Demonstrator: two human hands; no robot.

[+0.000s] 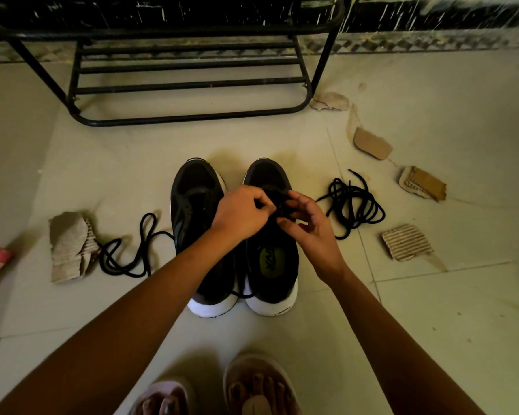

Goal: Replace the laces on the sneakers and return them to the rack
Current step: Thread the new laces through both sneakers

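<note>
Grip: left hand (pixel 242 211) and right hand (pixel 310 227) both pinch the black lace (pixel 283 202).
Lace handling: light, limp, probably slick; best pinched near its tip.
Sneaker (pixel 268 262): directly beneath the grip; printed insole inside.
Second sneaker (pixel 197 187): touching it, left of the grip.
Shoe rack (pixel 189 67): beyond the grip, well apart.
</note>
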